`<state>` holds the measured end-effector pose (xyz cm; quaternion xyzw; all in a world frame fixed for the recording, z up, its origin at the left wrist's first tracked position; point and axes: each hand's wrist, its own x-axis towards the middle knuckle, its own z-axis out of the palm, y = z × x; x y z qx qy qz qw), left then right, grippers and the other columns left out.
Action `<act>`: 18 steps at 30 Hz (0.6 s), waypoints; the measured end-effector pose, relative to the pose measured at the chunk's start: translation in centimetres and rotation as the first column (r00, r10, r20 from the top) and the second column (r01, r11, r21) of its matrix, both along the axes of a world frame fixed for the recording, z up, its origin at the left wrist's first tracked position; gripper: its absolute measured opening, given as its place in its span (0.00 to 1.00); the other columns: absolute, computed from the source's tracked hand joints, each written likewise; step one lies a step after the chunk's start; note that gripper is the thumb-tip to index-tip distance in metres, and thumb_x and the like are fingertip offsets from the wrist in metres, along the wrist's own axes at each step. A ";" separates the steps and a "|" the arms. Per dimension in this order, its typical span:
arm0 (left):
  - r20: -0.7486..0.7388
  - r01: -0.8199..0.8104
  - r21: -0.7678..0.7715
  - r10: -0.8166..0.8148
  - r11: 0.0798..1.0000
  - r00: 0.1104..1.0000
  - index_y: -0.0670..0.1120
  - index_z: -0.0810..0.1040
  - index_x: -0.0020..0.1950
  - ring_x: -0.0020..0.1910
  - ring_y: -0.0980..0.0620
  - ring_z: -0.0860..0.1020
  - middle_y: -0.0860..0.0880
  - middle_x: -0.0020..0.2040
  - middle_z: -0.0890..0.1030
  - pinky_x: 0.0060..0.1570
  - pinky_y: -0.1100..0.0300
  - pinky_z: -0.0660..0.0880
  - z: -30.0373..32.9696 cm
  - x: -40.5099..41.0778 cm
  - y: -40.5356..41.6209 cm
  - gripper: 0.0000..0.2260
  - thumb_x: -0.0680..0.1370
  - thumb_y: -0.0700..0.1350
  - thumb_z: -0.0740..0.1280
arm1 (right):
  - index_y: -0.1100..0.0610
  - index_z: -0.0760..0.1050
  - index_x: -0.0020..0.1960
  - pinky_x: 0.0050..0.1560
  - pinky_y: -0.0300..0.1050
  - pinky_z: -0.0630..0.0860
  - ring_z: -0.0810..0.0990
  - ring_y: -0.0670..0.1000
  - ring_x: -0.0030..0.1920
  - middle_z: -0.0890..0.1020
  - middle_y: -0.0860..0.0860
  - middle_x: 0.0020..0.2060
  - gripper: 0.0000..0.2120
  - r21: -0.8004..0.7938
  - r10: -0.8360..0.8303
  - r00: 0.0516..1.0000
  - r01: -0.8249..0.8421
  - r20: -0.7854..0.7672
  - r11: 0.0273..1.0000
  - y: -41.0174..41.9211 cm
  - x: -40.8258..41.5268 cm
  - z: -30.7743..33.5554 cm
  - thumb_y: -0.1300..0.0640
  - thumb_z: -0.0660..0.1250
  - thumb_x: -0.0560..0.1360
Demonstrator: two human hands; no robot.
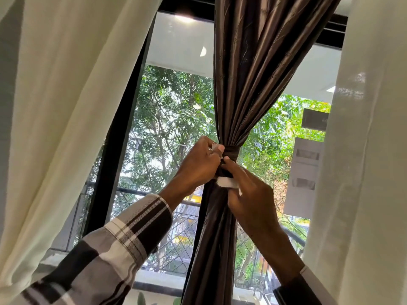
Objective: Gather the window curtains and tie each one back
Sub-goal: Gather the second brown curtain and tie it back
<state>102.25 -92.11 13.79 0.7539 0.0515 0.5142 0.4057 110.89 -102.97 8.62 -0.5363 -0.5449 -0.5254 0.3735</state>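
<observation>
A dark brown curtain (259, 69) hangs in the middle of the window, bunched tight at mid-height by a brown tie-back band (233, 151). My left hand (198, 164) grips the band's left end beside the gather, with a small white tab at its fingertips. Just below and to the right, my right hand (248, 194) pinches the band's other end, which shows a white strip (226, 182). The two hands nearly touch in front of the curtain. Below the band the fabric falls in a narrow column.
A cream curtain (66, 106) hangs loose on the left and a sheer white curtain (363, 150) on the right. The black window frame (123, 133) stands between them. Trees, a railing and a building lie outside the glass.
</observation>
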 end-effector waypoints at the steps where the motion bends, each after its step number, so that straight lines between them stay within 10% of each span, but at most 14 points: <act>1: -0.003 0.036 -0.011 -0.036 0.999 0.999 0.47 0.70 0.50 0.43 0.44 0.82 0.42 0.48 0.81 0.44 0.45 0.82 0.0 0.0 0.0 0.08 0.81 0.51 0.62 | 0.57 0.80 0.60 0.46 0.45 0.77 0.84 0.53 0.52 0.85 0.52 0.54 0.24 0.068 -0.003 1.000 0.004 -0.004 0.998 -0.1 0.1 0.2 0.69 0.65 0.66; 6: 0.044 0.248 -0.026 -0.247 0.968 0.968 0.43 0.65 0.50 0.32 0.50 0.81 0.40 0.40 0.82 0.34 0.59 0.78 -0.3 -0.9 0.5 0.05 0.83 0.43 0.59 | 0.54 0.82 0.47 0.39 0.52 0.80 0.83 0.50 0.36 0.83 0.48 0.36 0.05 0.238 0.361 0.856 -0.288 -0.371 0.928 -0.4 0.4 2.1 0.60 0.68 0.76; 14: 0.144 0.177 0.107 -0.192 0.978 0.971 0.47 0.64 0.47 0.55 0.50 0.81 0.49 0.58 0.79 0.51 0.47 0.80 -0.4 -1.4 2.1 0.07 0.83 0.46 0.59 | 0.59 0.81 0.48 0.38 0.40 0.81 0.82 0.47 0.32 0.85 0.47 0.34 0.07 0.424 0.680 0.470 -0.542 -0.562 0.725 -3.1 0.5 3.8 0.66 0.65 0.78; 18: 0.209 0.389 -0.014 -0.378 0.921 0.902 0.45 0.66 0.47 0.45 0.57 0.83 0.47 0.49 0.82 0.42 0.60 0.80 -0.5 -1.2 1.4 0.05 0.83 0.43 0.58 | 0.60 0.80 0.48 0.38 0.42 0.81 0.82 0.47 0.32 0.84 0.51 0.36 0.06 0.496 0.697 0.268 -0.539 -0.665 0.681 -2.3 2.2 5.0 0.64 0.64 0.79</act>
